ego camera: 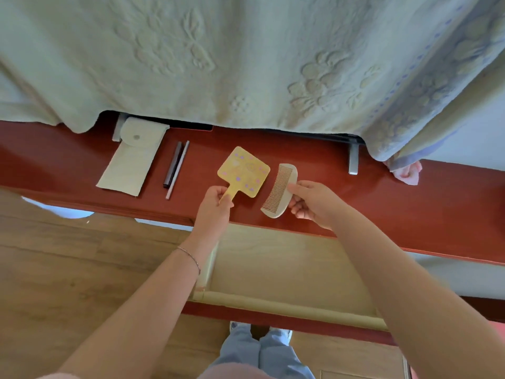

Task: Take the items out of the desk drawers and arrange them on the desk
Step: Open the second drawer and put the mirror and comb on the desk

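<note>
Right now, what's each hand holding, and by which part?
Left hand grips the yellow hand mirror by its handle. Right hand pinches the comb by its spine.

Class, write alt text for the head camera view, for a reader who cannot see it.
Over a red desk, the left hand holds a yellow hand mirror and the right hand a comb. A pouch and two pens lie left; the drawer below is open.

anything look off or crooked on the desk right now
Nothing is spilled or damaged. The pouch, the two pens, the yellow hand mirror and the comb all lie at similar slants rather than square to the desk edge. A big cloth drapes over the back of the desk.
</note>
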